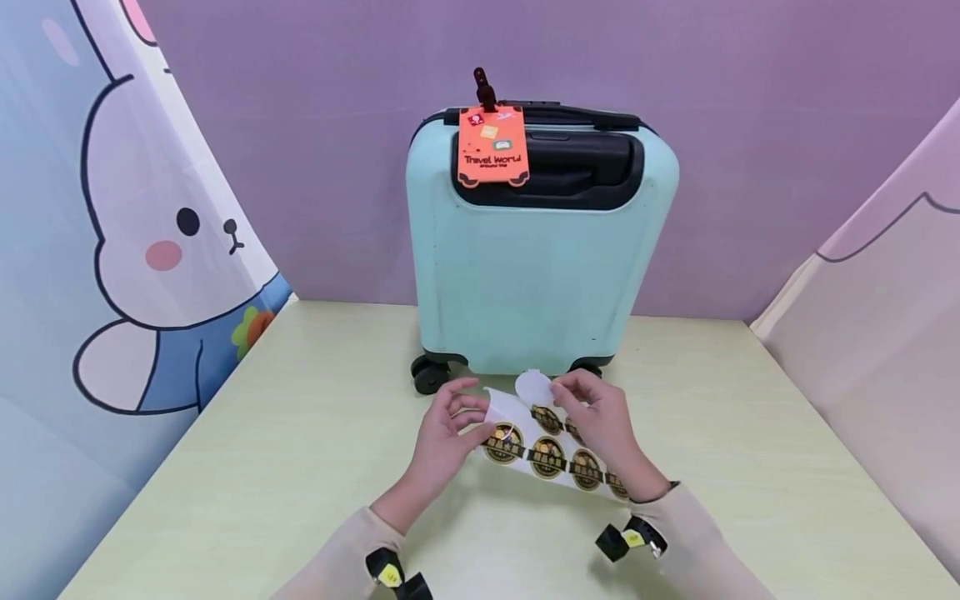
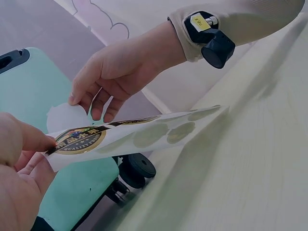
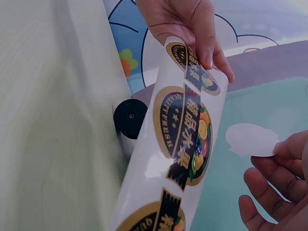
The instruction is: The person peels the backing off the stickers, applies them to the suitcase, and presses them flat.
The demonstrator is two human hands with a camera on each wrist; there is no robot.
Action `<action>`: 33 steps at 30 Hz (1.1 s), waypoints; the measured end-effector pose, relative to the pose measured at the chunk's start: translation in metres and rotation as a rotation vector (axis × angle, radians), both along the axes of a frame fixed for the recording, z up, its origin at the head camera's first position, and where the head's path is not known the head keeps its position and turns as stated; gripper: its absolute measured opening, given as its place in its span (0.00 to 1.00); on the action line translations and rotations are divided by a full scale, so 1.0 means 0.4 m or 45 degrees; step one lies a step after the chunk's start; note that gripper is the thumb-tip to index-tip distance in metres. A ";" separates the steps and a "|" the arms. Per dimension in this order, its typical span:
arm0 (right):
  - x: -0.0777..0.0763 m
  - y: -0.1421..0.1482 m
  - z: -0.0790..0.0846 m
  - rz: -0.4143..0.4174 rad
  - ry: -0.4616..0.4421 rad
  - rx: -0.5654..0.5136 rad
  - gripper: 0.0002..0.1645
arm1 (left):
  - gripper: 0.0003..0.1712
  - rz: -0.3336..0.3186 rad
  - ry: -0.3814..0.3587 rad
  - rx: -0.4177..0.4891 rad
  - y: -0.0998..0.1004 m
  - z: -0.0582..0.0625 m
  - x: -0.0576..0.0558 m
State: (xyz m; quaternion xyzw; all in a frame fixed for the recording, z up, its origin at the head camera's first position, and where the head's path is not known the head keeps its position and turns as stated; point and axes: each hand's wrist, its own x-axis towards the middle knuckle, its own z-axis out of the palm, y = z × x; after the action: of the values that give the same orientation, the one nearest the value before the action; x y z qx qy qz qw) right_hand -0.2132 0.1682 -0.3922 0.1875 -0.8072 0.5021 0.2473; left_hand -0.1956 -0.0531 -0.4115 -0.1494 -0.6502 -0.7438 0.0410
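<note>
My left hand (image 1: pixel 446 433) pinches the left edge of a white sticker sheet (image 1: pixel 506 406) between thumb and fingers. Rows of round black-and-gold stickers with fruit pictures and lettering cover this sheet, which hangs tilted above the table. Between its thumb and index finger, my right hand (image 1: pixel 606 421) pinches one round sticker (image 3: pixel 252 139) by the edge, its plain white back showing. That sticker appears apart from the sheet in the right wrist view. The other right fingers are loosely bent. Just behind both hands stands a mint-green suitcase (image 1: pixel 525 283), upright.
An orange luggage tag (image 1: pixel 493 148) hangs over the suitcase's black handle area. Black wheels (image 1: pixel 431 375) rest on the pale table (image 1: pixel 285 467). A purple backdrop (image 1: pixel 315 167) rises behind, with a rabbit-printed cloth (image 1: pixel 127 250) at left and a pale cloth (image 1: pixel 885 333) at right.
</note>
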 end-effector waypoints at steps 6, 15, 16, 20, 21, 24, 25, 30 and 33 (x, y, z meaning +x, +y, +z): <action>-0.003 0.004 0.001 -0.005 -0.012 -0.011 0.03 | 0.34 0.007 -0.022 -0.001 -0.003 -0.004 -0.002; -0.003 0.018 0.005 0.006 -0.089 -0.021 0.04 | 0.32 0.057 -0.080 -0.108 -0.019 -0.034 -0.019; -0.004 0.020 0.005 0.006 -0.095 -0.019 0.04 | 0.32 0.060 -0.094 -0.121 -0.022 -0.038 -0.021; -0.005 0.027 0.004 0.005 -0.106 -0.013 0.03 | 0.33 0.037 -0.154 -0.163 -0.037 -0.053 -0.027; -0.004 0.028 0.004 0.003 -0.104 -0.012 0.03 | 0.34 0.027 -0.162 -0.174 -0.041 -0.057 -0.028; -0.003 0.030 0.003 -0.004 -0.096 -0.005 0.03 | 0.34 -0.011 -0.181 -0.205 -0.052 -0.068 -0.027; -0.003 0.031 0.003 -0.008 -0.097 -0.002 0.03 | 0.35 -0.024 -0.188 -0.214 -0.055 -0.071 -0.027; -0.002 0.032 0.002 0.001 -0.091 0.013 0.03 | 0.35 -0.076 -0.222 -0.247 -0.073 -0.083 -0.022; 0.000 0.032 0.002 0.011 -0.088 0.012 0.03 | 0.35 -0.097 -0.223 -0.272 -0.083 -0.092 -0.020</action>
State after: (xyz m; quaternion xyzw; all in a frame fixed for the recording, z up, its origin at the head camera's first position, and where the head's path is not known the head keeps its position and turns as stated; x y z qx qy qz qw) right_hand -0.2132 0.1811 -0.3912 0.1747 -0.8169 0.5054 0.2160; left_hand -0.2038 -0.0863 -0.4481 -0.1119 -0.7206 -0.6816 -0.0604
